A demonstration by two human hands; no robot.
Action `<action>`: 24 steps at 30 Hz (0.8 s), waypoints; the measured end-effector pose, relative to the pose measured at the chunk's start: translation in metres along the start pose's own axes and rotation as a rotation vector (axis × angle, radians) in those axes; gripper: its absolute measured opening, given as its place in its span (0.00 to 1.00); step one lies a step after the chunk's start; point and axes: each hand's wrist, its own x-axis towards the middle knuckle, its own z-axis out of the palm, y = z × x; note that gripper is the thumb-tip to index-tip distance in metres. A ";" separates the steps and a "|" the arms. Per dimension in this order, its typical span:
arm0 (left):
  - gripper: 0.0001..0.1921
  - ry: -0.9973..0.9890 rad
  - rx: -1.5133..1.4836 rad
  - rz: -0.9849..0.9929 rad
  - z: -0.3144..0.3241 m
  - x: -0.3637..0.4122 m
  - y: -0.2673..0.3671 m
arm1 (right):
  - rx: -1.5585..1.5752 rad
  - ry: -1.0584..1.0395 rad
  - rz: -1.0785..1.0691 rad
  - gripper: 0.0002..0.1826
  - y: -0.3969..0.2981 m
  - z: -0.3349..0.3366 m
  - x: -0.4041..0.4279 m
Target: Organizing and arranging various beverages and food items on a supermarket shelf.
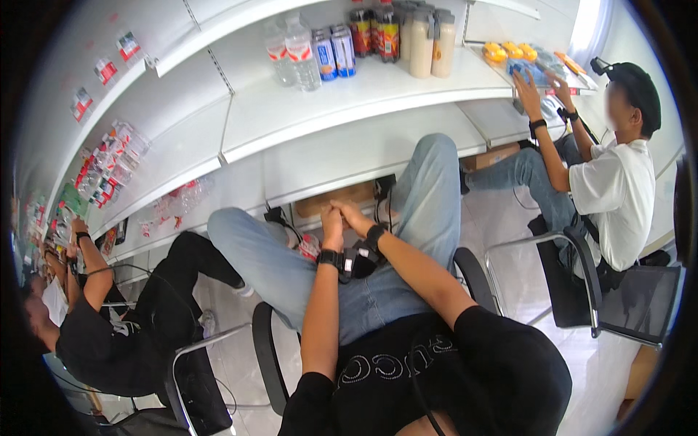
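My left hand (332, 224) and my right hand (355, 218) meet above my lap, with their fingers touching. I see nothing held in either, though the space between the palms is hidden. Black bands (329, 258) circle both wrists. A black device (361, 262) lies against my jeans just below the hands. Before me, the white shelf (376, 101) carries two clear water bottles (301, 54), several blue and white cans (334, 57), dark bottles with red caps (388, 35) and cream-coloured bottles with grey caps (422, 46).
On the right, a seated person (611, 169) reaches toward blue and yellow packs (510, 52) on the shelf. Another person (120, 327) sits at left, reaching among bottles. A bottle pile (109, 163) fills the left shelf. Chair armrests (270, 354) flank me.
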 end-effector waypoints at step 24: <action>0.14 -0.014 0.082 -0.005 0.010 -0.006 -0.006 | -0.295 0.133 -0.356 0.21 0.020 -0.017 0.012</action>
